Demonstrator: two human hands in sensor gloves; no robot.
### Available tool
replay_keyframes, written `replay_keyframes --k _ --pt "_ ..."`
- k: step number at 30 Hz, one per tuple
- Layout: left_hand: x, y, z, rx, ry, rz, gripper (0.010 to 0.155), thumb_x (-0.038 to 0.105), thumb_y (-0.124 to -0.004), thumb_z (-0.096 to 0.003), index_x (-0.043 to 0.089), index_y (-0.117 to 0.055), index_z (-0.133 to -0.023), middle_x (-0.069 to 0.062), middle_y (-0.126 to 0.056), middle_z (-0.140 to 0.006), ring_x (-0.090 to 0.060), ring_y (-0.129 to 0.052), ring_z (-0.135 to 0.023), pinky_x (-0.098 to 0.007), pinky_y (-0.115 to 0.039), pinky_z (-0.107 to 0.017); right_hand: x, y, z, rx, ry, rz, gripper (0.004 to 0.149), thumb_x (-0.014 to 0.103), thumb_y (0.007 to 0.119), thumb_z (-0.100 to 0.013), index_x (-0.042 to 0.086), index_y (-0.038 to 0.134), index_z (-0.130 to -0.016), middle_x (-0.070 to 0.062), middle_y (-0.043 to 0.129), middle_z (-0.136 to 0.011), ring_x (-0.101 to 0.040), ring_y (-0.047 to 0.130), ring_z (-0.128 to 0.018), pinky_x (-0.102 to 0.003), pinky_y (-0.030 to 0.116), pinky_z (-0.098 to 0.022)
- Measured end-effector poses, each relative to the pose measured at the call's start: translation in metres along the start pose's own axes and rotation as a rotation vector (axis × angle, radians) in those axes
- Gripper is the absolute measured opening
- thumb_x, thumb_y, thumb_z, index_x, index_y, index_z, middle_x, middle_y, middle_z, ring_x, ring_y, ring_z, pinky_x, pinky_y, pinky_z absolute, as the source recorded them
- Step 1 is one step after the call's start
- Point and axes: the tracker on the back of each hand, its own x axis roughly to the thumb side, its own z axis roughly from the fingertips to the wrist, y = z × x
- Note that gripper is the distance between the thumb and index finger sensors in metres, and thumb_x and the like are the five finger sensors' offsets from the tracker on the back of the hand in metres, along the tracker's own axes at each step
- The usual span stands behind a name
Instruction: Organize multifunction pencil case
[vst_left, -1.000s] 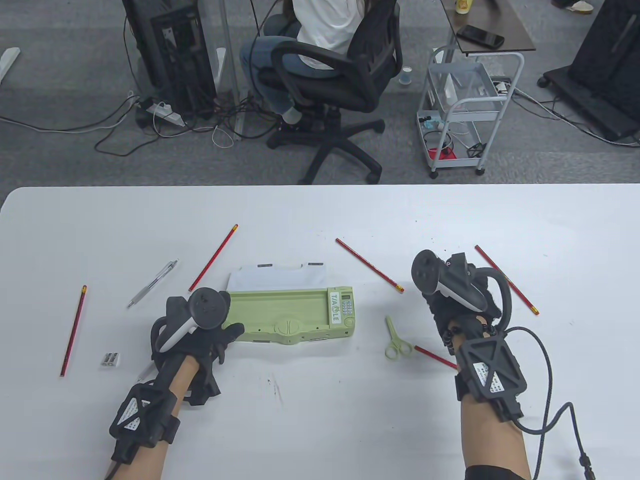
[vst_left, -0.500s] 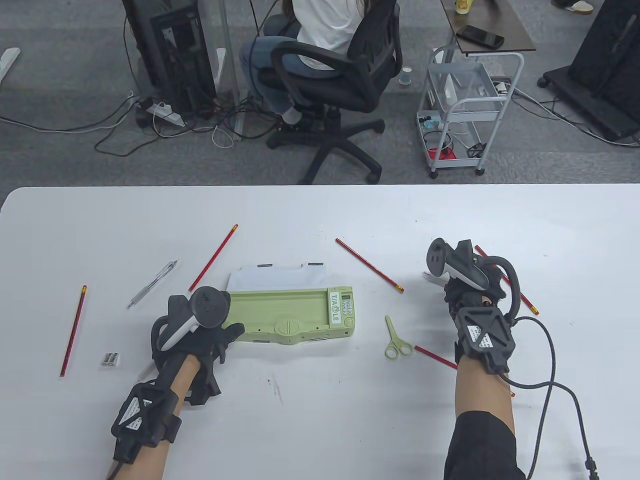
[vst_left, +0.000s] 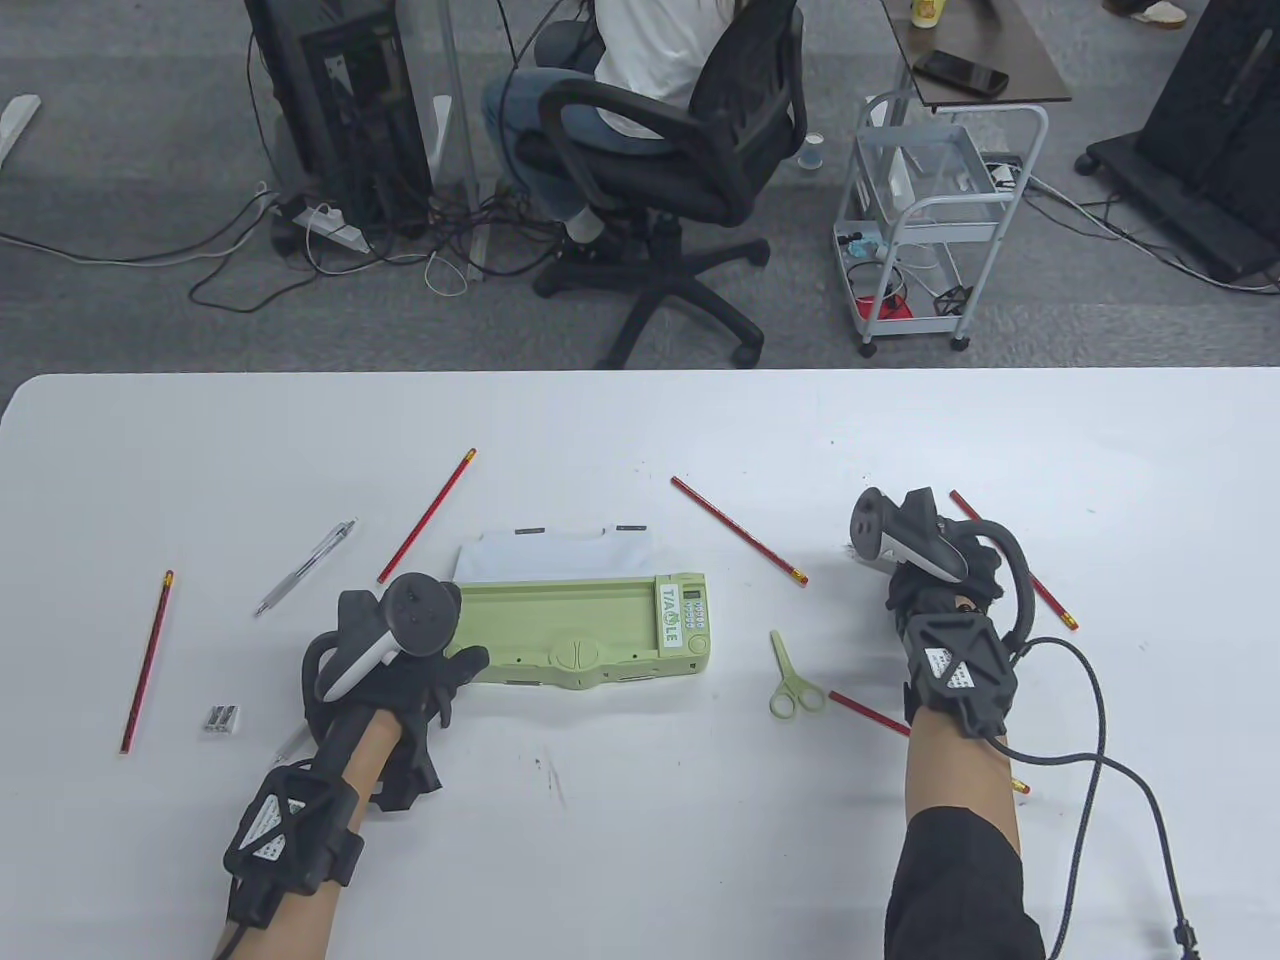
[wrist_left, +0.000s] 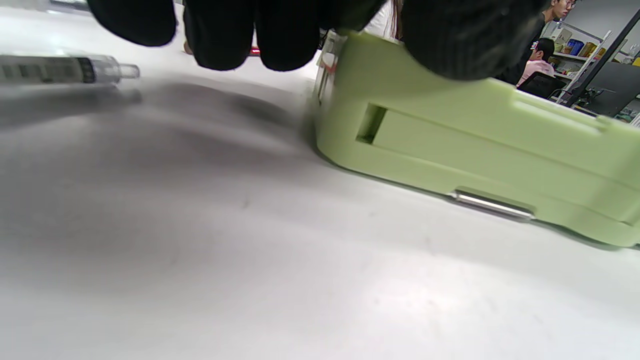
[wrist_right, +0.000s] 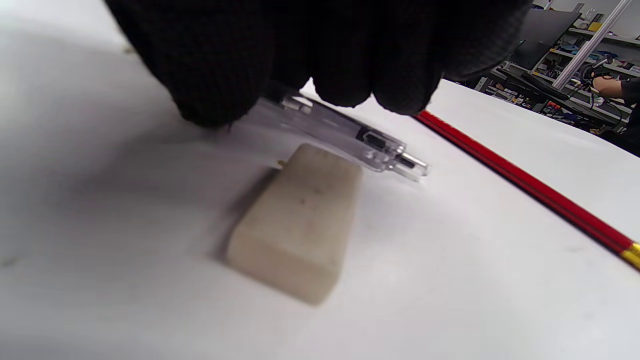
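Right wrist view shows your right hand (wrist_right: 320, 55) with its fingers curled down over a clear plastic pen (wrist_right: 350, 135), pinching it at the near end; the pen's tip sticks out past the fingertips, just above a cream eraser (wrist_right: 295, 225) that lies flat on the white desk (wrist_right: 150, 300). Whether the pen touches the eraser you cannot tell from this angle. At 3 o'clock from that grip a red pencil (wrist_right: 525, 185) lies on the desk, apart from the eraser.

Left wrist view shows your left hand (wrist_left: 300, 30) resting on the left end of the green pencil case (wrist_left: 475, 150): the thumb sits over its top edge, the other fingers hang beside its end wall, so your left grip holds the case steady. A second clear pen (wrist_left: 65, 70) lies on the desk at 9 o'clock from those fingers.

Table view puts the pencil case (vst_left: 585, 630) at the desk's centre, its tray facing up and a white lid (vst_left: 555, 550) folded back at 12 o'clock. At 3 o'clock from the case lie green scissors (vst_left: 795, 680). Your right hand (vst_left: 935, 580) sits at 3 o'clock beyond them, your left hand (vst_left: 400, 660) at 9 o'clock against the case.
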Motion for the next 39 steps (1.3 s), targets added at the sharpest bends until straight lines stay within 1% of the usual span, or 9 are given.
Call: replay_keyframes --k 4,15,20,23,28,32,35,36,39 --pt "0.000 0.000 0.000 -0.001 0.001 0.003 0.082 0.049 -0.073 -0.0437 0.015 -0.041 -0.111 -0.017 -0.060 -0.117 -0.049 -0.065 -0.105 -0.071 -0.058 -0.068 0.000 0.002 -0.002 0.004 0.002 0.012 0.055 0.033 0.085 -0.047 0.013 0.072 -0.097 -0.018 0.074 -0.099 -0.045 0.082 -0.086 -0.059 0.071 -0.067" --pt "0.000 0.000 0.000 -0.001 0.001 0.004 0.082 0.049 -0.074 -0.0436 0.015 -0.041 -0.111 -0.017 -0.060 -0.117 -0.049 -0.065 -0.105 -0.071 -0.058 -0.068 0.004 -0.001 -0.004 -0.057 -0.015 0.060 0.045 0.030 0.085 -0.046 0.016 0.080 -0.088 -0.012 0.083 -0.092 -0.039 0.090 -0.079 -0.055 0.077 -0.065" --pt "0.000 0.000 0.000 -0.002 0.001 0.004 0.082 0.049 -0.073 -0.0436 0.015 -0.041 -0.111 -0.017 -0.059 -0.117 -0.049 -0.065 -0.105 -0.071 -0.057 -0.069 0.005 0.000 -0.006 -0.045 -0.026 0.083 0.046 0.030 0.083 -0.046 0.016 0.078 -0.089 -0.011 0.083 -0.091 -0.037 0.090 -0.079 -0.053 0.077 -0.065" --pt "0.000 0.000 0.000 -0.002 0.001 0.003 0.082 0.049 -0.074 -0.0435 0.015 -0.041 -0.111 -0.017 -0.060 -0.117 -0.049 -0.065 -0.105 -0.071 -0.057 -0.069 0.004 0.000 -0.006 -0.030 -0.036 0.065 0.046 0.030 0.083 -0.046 0.016 0.078 -0.090 -0.011 0.082 -0.091 -0.037 0.090 -0.079 -0.052 0.077 -0.066" --pt "0.000 0.000 0.000 0.002 -0.003 0.007 0.082 0.049 -0.074 -0.0436 0.015 -0.041 -0.111 -0.017 -0.059 -0.117 -0.049 -0.064 -0.106 -0.071 -0.057 -0.069 -0.002 -0.003 -0.001 -0.047 -0.045 0.024 0.046 0.031 0.082 -0.047 0.017 0.077 -0.090 -0.011 0.081 -0.092 -0.037 0.089 -0.080 -0.052 0.076 -0.066" --pt "0.000 0.000 0.000 0.004 -0.004 0.007 0.082 0.049 -0.074 -0.0436 0.015 -0.041 -0.111 -0.017 -0.060 -0.117 -0.049 -0.064 -0.106 -0.071 -0.057 -0.069 -0.002 -0.018 0.011 -0.085 -0.063 -0.019 0.047 0.031 0.082 -0.047 0.016 0.076 -0.092 -0.012 0.080 -0.093 -0.038 0.088 -0.081 -0.053 0.076 -0.066" --pt "-0.001 0.000 0.000 0.004 -0.005 0.010 0.082 0.049 -0.074 -0.0436 0.015 -0.041 -0.111 -0.017 -0.060 -0.117 -0.049 -0.063 -0.106 -0.071 -0.057 -0.069 0.004 -0.038 0.023 -0.124 -0.105 -0.062 0.048 0.031 0.082 -0.048 0.015 0.075 -0.092 -0.013 0.079 -0.094 -0.039 0.087 -0.082 -0.053 0.075 -0.067" --pt "0.000 0.000 0.000 0.004 -0.005 0.011 0.082 0.049 -0.074 -0.0436 0.015 -0.042 -0.111 -0.017 -0.060 -0.117 -0.049 -0.063 -0.106 -0.071 -0.057 -0.069 0.010 -0.047 0.029 -0.149 -0.129 -0.083 0.048 0.031 0.082 -0.048 0.015 0.075 -0.093 -0.013 0.079 -0.094 -0.039 0.087 -0.082 -0.053 0.075 -0.067" --pt "-0.001 0.000 0.000 0.004 -0.005 0.014 0.082 0.049 -0.074 -0.0436 0.015 -0.041 -0.111 -0.017 -0.060 -0.117 -0.049 -0.064 -0.106 -0.071 -0.057 -0.069 0.027 -0.066 0.040 -0.178 -0.184 -0.120 0.049 0.032 0.082 -0.048 0.015 0.075 -0.093 -0.013 0.079 -0.095 -0.039 0.087 -0.082 -0.054 0.075 -0.067"
